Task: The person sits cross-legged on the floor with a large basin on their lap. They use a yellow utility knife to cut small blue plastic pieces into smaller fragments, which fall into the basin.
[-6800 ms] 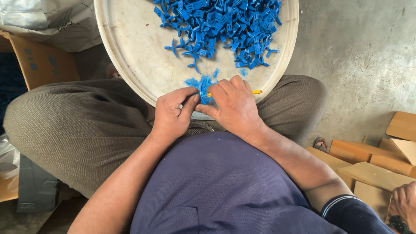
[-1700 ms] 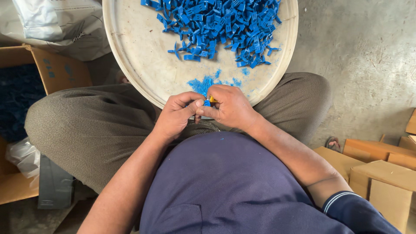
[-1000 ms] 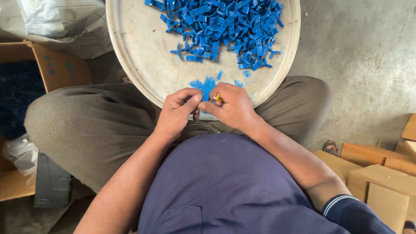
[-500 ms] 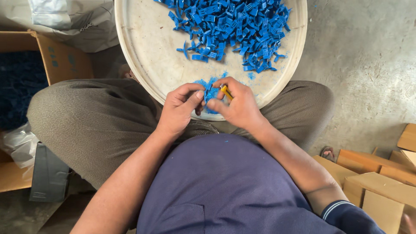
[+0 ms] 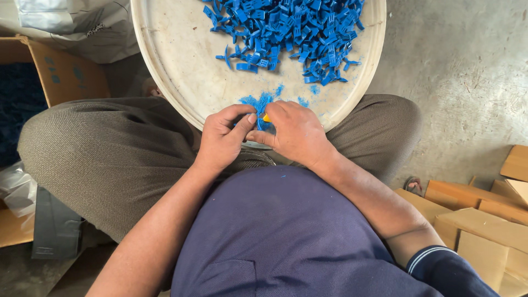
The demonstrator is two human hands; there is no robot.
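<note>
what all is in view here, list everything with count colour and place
round tray: one, off-white, on the lap, top centre
plastic pieces: a heap, too many to count, blue, far side of the tray
plastic shavings: small pile, blue, near rim by the hands
yellow tool: one, mostly hidden, between the hands
open carton: one, brown, left, dark blue contents
plastic bag: one, grey-white, top left
flat cardboard boxes: several, brown, lower right
concrete floor: grey, right
left hand: pinching something small at the tray rim
right hand: closed around the yellow tool
</note>
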